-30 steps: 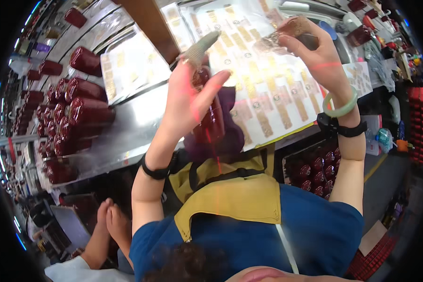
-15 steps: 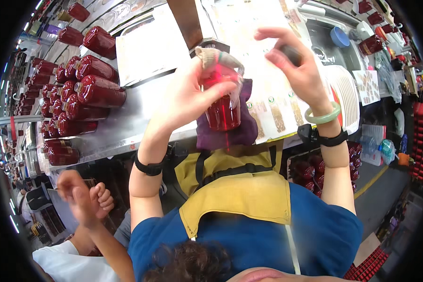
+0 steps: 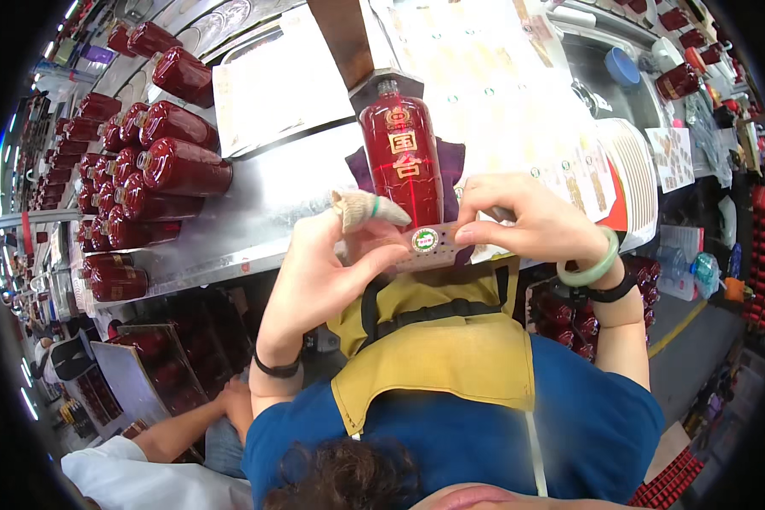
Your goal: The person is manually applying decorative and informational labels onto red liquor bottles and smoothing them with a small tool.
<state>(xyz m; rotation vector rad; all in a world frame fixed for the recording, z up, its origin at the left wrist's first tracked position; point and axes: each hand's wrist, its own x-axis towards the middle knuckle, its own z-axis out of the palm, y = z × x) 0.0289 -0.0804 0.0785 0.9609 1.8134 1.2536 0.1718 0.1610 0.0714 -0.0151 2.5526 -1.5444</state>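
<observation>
A red glass bottle with gold lettering lies on a purple cloth, its neck pointing away from me and a red light line across it. Close to its near end, a small translucent label strip with a round green and white emblem is stretched between my hands. My left hand pinches the strip's left end; a beige and grey cover sits on its index finger. My right hand pinches the right end, thumb against finger, with something grey partly hidden among the fingers.
Many similar red bottles stand at the left of the metal bench. Beyond my bottle is a brown upright post. Label sheets cover the bench at right, near a stack of white trays and a blue bowl. A co-worker's arm is at lower left.
Both hands have come down toward me: the left from over the bottle, the right from its raised place at the right. They now hold the label strip between them. The co-worker's hands have lowered.
</observation>
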